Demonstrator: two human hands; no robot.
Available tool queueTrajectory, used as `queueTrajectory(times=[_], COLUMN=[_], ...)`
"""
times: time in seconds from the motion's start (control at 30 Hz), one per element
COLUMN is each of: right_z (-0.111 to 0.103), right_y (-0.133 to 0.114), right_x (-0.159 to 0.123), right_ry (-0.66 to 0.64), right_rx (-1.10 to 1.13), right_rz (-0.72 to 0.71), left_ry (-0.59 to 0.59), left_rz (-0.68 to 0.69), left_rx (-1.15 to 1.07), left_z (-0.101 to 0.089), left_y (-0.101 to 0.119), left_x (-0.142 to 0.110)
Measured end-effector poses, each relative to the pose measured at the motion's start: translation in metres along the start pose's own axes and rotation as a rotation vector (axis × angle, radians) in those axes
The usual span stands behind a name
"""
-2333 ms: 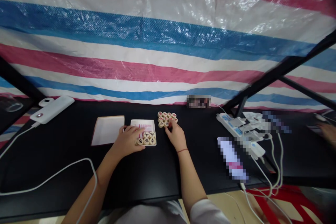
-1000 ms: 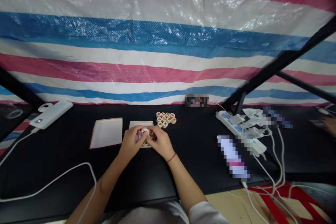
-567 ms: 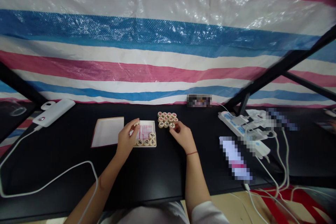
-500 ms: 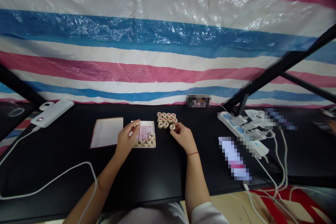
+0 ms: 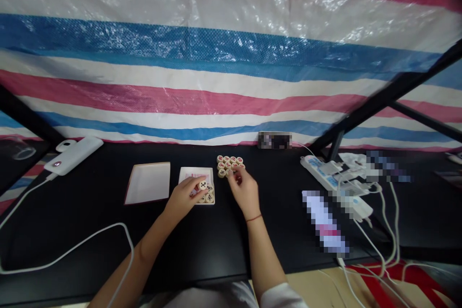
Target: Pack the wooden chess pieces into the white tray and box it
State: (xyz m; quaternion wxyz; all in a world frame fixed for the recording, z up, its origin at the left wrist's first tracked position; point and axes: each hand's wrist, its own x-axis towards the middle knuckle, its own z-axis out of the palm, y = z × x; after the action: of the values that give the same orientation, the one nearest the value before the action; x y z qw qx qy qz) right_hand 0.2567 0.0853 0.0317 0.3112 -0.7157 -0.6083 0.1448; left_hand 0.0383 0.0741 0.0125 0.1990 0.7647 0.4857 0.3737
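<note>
Over the tray (image 5: 187, 173): "Left hand (image 5: 182, 198) gripping a piece (image 5: 203, 185)?"

"Yes, pinched at its rim, which keeps it level. Right hand (image 5: 244, 191) is half-closed at the cluster of pieces (image 5: 228, 163) on the surface (image 5: 108, 231); whether it's holding one, can't tell."

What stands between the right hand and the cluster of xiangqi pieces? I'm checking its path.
Nothing visible does. The right hand has its fingertips at the near edge of the cluster of xiangqi pieces, with no object between them. The left hand is apart, over the white tray.
</note>
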Motion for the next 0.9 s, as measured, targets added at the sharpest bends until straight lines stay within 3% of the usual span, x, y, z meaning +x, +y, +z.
queueTrajectory(times=[0.13, 0.2, 0.3, 0.4, 0.5, 0.57, 0.7, 0.9], right_z=[0.014, 0.022, 0.029, 0.025, 0.012, 0.001, -0.009, 0.000], right_y=[-0.033, -0.043, -0.047, -0.034, -0.008, 0.013, 0.041, 0.044], right_x=[-0.019, -0.028, -0.033, -0.023, -0.006, 0.004, 0.011, 0.009], right_ry=[-0.202, -0.266, -0.251, -0.141, 0.108, 0.201, 0.052, -0.039], right_rx=[0.420, 0.486, 0.497, 0.473, 0.371, 0.251, 0.161, 0.038], right_rz=[-0.296, -0.335, -0.335, -0.334, -0.195, -0.144, -0.152, -0.175], left_ry=[-0.018, -0.026, -0.031, -0.030, -0.060, -0.112, -0.205, -0.290], left_rz=[0.049, 0.065, 0.109, 0.127, 0.113, 0.127, 0.146, 0.105], left_rx=[0.040, 0.049, 0.078, 0.175, 0.269, 0.277, 0.242, 0.251], left_z=[0.004, 0.005, 0.004, -0.001, -0.007, -0.011, -0.012, -0.007], left_y=[-0.003, -0.005, -0.005, -0.004, -0.005, -0.007, -0.008, -0.007], left_x=[-0.003, -0.003, -0.003, -0.001, 0.000, 0.000, -0.003, -0.006])
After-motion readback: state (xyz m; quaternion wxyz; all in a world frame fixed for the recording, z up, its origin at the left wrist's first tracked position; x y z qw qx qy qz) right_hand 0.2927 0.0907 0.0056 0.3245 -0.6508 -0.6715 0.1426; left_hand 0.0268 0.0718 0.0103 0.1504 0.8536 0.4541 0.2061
